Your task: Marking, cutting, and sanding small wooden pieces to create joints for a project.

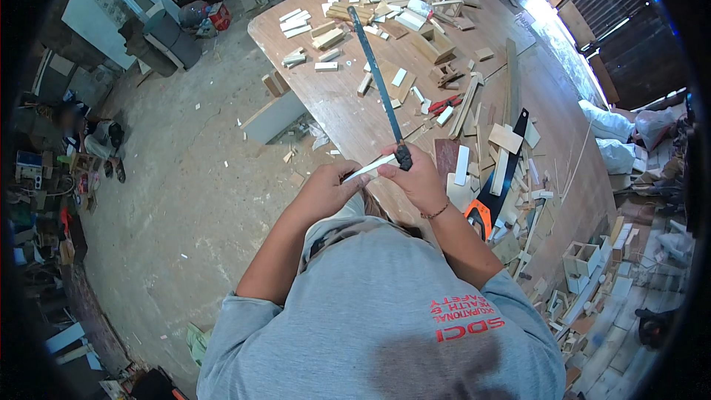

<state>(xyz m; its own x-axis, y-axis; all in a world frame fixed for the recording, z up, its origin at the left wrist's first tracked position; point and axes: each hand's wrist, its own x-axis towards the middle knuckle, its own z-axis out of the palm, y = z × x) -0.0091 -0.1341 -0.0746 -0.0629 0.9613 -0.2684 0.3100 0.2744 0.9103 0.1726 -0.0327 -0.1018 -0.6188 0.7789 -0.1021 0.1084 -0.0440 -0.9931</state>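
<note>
Above the near edge of the table, both hands are close together in front of my body. My left hand [324, 189] is closed on one end of a thin white strip [372, 167]. The strip slants up to my right hand [421, 182], whose fingers touch its other end. My right hand also grips a long, narrow dark saw blade [379, 80] by its black wrapped handle [404, 156]. The blade points away over the table, its far tip near the pile of wood blocks. My fingers partly cover the handle and both ends of the strip.
A brown table [326, 100] carries many wood blocks and offcuts [326, 35]. To the right lie a handsaw with an orange handle [481, 215], red-handled pliers [446, 104] and thin wood strips. Sacks [615, 155] and scraps lie beyond. A person [100, 137] sits far left.
</note>
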